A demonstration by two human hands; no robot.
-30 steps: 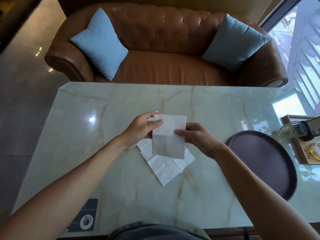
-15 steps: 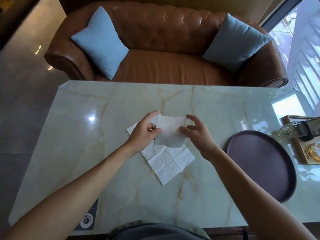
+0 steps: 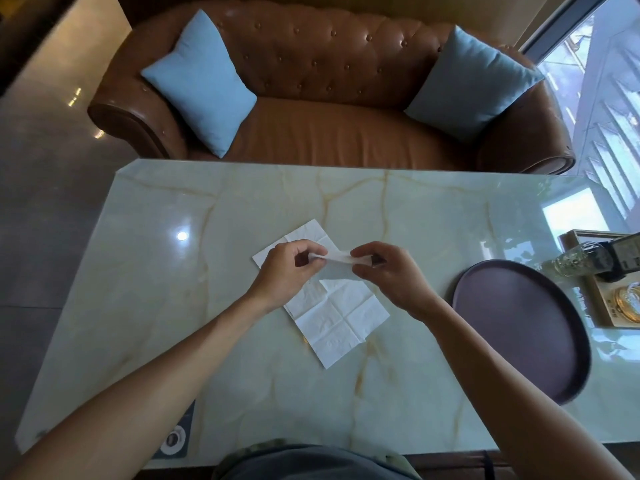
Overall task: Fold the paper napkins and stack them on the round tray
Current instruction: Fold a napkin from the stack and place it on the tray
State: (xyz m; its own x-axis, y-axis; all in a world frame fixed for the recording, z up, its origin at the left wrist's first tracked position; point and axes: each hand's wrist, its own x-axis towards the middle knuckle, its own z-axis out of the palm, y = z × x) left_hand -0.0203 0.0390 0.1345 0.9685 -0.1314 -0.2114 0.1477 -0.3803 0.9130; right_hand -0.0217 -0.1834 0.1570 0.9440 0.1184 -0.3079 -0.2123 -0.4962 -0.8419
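Observation:
A white paper napkin [image 3: 341,259], folded into a narrow strip, hangs just above the marble table [image 3: 173,306]. My left hand [image 3: 289,271] pinches its left end and my right hand [image 3: 388,273] pinches its right end. Beneath my hands lie unfolded white napkins [image 3: 341,317], spread flat and overlapping on the table. The dark round tray [image 3: 519,323] sits to the right of my right hand, with nothing on it.
A wooden box [image 3: 609,299] with a glass bottle [image 3: 581,261] and a dark object stands at the table's right edge beyond the tray. A brown leather sofa [image 3: 329,126] with two blue cushions faces the far side. A sticker [image 3: 173,438] marks the near left edge.
The napkin was held up as a tall flat sheet; it has been lowered and folded down into a narrow strip held at both ends.

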